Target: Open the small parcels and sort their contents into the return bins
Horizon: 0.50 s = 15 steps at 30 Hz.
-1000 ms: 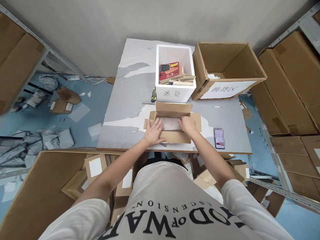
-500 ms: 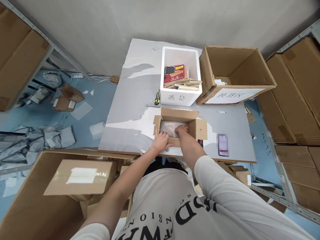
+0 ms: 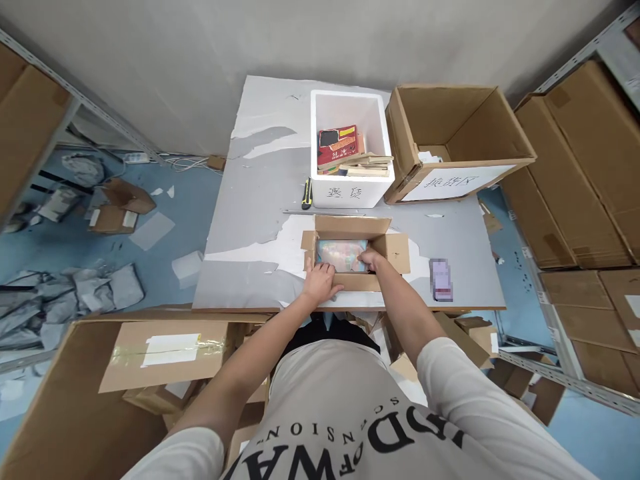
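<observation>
In the head view, the right grip (image 3: 371, 259) was inside the small carton (image 3: 359, 283), touching the right end of the pastel packet (image 3: 339, 253); its fingertips were partly hidden, so clasping could not be confirmed. The left grip (image 3: 320, 283) covered the carton's near-left corner, its hold equally unclear. Leftward of it stretched counter (image 3: 243, 220); just nearer ran the counter's edge.
</observation>
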Each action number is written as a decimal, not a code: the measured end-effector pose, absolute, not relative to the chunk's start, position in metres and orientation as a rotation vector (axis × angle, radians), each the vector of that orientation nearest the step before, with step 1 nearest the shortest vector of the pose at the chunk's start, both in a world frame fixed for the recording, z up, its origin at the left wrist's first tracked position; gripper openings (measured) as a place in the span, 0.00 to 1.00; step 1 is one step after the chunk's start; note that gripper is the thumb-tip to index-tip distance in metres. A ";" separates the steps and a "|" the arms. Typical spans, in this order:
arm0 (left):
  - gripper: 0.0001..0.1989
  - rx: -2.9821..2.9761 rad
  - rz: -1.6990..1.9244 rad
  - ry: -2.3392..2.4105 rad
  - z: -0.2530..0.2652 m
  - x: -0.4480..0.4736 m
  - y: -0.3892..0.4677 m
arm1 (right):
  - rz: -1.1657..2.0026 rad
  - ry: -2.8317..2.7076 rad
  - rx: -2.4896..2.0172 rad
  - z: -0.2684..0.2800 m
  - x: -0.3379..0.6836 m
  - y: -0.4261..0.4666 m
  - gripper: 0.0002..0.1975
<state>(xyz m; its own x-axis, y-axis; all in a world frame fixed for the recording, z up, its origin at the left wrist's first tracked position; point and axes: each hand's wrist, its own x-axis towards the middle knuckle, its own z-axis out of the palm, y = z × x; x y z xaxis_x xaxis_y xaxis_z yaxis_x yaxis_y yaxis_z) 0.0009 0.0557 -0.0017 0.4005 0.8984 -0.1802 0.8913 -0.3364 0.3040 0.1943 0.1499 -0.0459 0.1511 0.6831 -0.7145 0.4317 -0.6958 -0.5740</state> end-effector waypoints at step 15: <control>0.34 2.248 -0.021 1.710 -0.007 0.008 0.048 | 1.481 -1.054 -1.841 0.020 0.201 0.127 0.24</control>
<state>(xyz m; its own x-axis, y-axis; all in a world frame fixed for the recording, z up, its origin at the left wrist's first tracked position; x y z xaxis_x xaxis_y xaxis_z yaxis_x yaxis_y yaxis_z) 0.0085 0.0480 -0.0070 0.2853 0.9373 -0.2001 0.9419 -0.2356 0.2394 0.2009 0.1269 0.0202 0.0863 0.8377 -0.5392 0.2351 -0.5431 -0.8061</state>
